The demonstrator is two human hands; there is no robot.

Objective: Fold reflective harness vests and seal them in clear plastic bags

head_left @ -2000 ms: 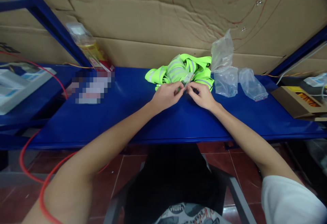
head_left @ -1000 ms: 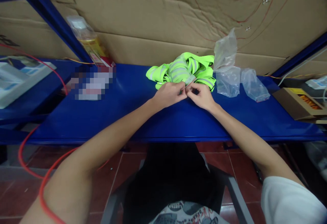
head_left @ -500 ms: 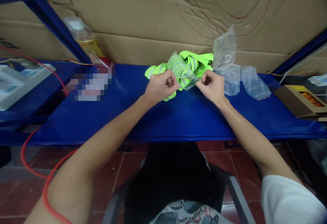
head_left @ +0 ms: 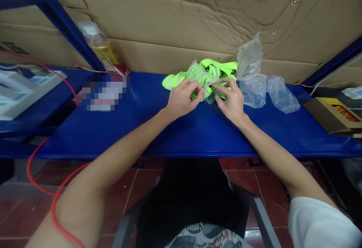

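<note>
Fingers [head_left: 198,91] of the left hand [head_left: 182,99] are bent in, thumb and forefinger brought together on the edge of a clear bag [head_left: 209,99]. Those of the right hand [head_left: 231,99] are curled more loosely, thumb standing away from forefinger, at the bag's other side; whether they grip the film cannot be told. The bag lies over lime-green straps [head_left: 173,81] with pale grey stripes, some showing through the plastic, all on the blue table [head_left: 183,137] near its back edge.

Just right of the straps, one clear bag [head_left: 250,57] stands against the cardboard [head_left: 158,18], with two more clear bags [head_left: 283,95] on the tabletop. Farther right sits a brown box [head_left: 321,114] with orange contents.

At the left back is a bottle [head_left: 97,40] with a yellow label too blurred to read. The cardboard bears a dark "11", turned sideways, at upper left, and curved red lines at right. Nearest the camera, the patterned shirt [head_left: 209,236] carries dark capitals, not surely legible.
</note>
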